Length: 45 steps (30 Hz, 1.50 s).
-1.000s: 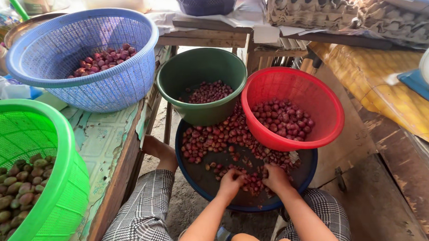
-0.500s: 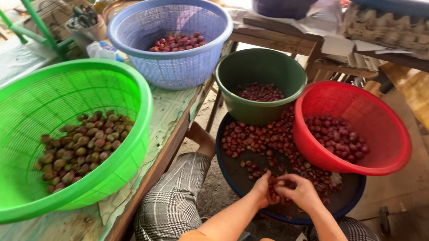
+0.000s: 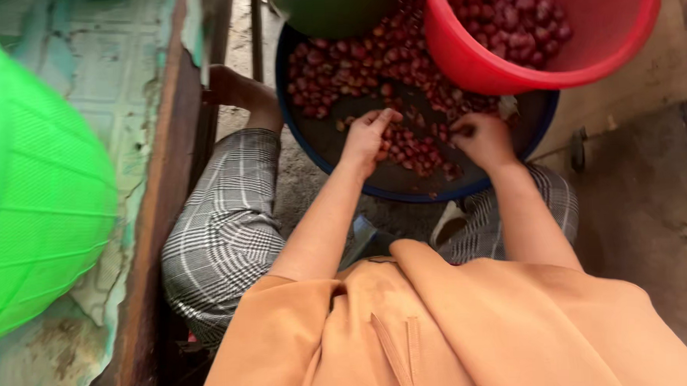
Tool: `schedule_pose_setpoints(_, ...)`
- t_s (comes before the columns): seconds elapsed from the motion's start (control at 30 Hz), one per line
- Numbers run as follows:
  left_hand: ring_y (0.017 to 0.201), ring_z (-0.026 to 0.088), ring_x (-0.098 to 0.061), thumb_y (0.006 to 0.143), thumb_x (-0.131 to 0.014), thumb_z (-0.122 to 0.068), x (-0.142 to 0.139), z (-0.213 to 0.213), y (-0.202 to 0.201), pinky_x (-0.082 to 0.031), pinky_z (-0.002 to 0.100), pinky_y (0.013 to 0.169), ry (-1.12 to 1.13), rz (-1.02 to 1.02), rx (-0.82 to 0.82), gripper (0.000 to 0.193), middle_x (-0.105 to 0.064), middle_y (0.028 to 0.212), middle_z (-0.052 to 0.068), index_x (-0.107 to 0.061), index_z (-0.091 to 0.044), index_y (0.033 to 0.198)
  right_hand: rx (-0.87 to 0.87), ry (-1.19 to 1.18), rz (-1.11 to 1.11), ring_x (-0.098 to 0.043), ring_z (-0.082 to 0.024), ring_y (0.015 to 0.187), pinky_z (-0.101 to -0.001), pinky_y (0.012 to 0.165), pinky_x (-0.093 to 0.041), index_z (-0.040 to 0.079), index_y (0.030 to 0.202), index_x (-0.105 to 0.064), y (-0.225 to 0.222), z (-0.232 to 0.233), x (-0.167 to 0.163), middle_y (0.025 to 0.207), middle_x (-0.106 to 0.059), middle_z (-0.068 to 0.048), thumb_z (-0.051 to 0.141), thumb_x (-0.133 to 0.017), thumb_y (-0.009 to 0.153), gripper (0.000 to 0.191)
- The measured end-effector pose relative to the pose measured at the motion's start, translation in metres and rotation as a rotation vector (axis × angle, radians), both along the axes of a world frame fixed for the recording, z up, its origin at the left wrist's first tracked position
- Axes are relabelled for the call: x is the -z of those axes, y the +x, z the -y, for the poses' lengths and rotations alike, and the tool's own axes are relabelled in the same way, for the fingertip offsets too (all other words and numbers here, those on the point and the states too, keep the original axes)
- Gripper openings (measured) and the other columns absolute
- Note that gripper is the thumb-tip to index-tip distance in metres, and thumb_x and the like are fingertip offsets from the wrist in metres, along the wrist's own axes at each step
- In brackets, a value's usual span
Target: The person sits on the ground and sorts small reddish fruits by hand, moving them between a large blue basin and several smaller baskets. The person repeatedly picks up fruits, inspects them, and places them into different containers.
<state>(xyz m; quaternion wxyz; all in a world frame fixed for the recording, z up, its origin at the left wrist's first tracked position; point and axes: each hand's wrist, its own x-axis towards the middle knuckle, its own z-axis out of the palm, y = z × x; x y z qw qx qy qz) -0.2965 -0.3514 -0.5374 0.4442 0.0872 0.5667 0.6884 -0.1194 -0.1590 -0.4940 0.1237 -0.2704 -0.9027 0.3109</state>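
Observation:
A wide dark basin with a blue rim [image 3: 321, 157] sits on the ground between my knees, holding many small reddish-brown nuts [image 3: 354, 59]. My left hand [image 3: 368, 135] rests palm down in the basin with fingers stretched over the nuts. My right hand [image 3: 482, 139] is beside it, fingers curled down among the nuts; whether it holds any I cannot tell. A red plastic bowl [image 3: 582, 51] with more nuts sits on the basin's far right edge. A dark green bowl [image 3: 330, 15] sits on its far edge.
A bright green mesh basket [image 3: 40, 219] stands on the worn wooden table [image 3: 89, 88] at my left. My checked trousers [image 3: 223, 228] and orange top [image 3: 439, 327] fill the foreground. A wooden board [image 3: 648, 197] lies at the right.
The view has tilted down and closer, so the blue basket and far table are out of sight. My hands have spread apart in the basin; the left fingers now reach forward.

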Motion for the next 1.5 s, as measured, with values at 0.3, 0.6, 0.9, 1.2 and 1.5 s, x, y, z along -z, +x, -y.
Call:
schedule_pose_setpoints(0.3,0.082,0.025,-0.072,0.089,-0.074,-0.024,0.0,0.011,0.011,-0.058,0.042,0.07,-0.376,-0.851,0.318,0.016,-0.076,0.091,0.009,-0.077,-0.015,0.102,-0.15,0.183,0.347,-0.063,-0.04,0.107,-0.0502,0.084,-0.053,0.019,0.122,-0.072,-0.022,0.044,0.031,0.125,-0.059,-0.015,0.012,-0.079,0.078,0.045)
schedule_pose_setpoints(0.6,0.096,0.034,-0.071,0.083,-0.069,-0.01,0.037,0.008,0.049,-0.058,0.047,0.073,-0.469,-1.554,0.401,0.025,-0.07,0.109,0.008,-0.072,-0.02,0.106,-0.177,0.114,0.226,-0.069,-0.035,0.097,-0.0444,0.084,-0.057,0.01,0.106,-0.074,-0.01,0.038,0.022,0.106,-0.066,-0.016,0.01,-0.08,0.07,0.036)
schedule_pose_setpoints(0.9,0.071,0.017,-0.068,0.089,-0.067,-0.024,0.028,-0.002,0.021,-0.053,0.036,0.061,0.056,-0.625,0.048,0.016,-0.069,0.08,0.002,-0.068,-0.012,0.1,0.11,-0.644,-0.054,-0.071,-0.018,0.083,-0.034,0.071,-0.056,0.008,0.111,-0.071,-0.02,0.031,-0.004,0.096,-0.074,-0.008,0.012,-0.076,0.084,0.027)
schedule_pose_setpoints(1.2,0.064,0.02,-0.061,0.1,-0.07,-0.031,0.023,0.004,-0.007,-0.046,0.037,0.052,-0.101,-0.418,-0.024,0.023,-0.065,0.076,0.006,-0.065,-0.009,0.1,-0.075,0.031,0.074,-0.07,-0.028,0.084,-0.0421,0.071,-0.057,0.008,0.107,-0.073,-0.037,0.049,0.004,0.098,-0.068,-0.014,0.004,-0.08,0.075,0.033)
schedule_pose_setpoints(1.5,0.089,0.035,-0.071,0.086,-0.064,-0.014,0.046,0.003,0.045,-0.057,0.048,0.067,-0.376,-1.544,0.305,0.032,-0.068,0.102,0.012,-0.064,-0.02,0.118,0.184,-1.086,-0.099,-0.069,-0.018,0.076,-0.0328,0.064,-0.057,0.008,0.104,-0.069,-0.006,0.004,0.007,0.088,-0.074,-0.008,0.012,-0.072,0.087,0.018)
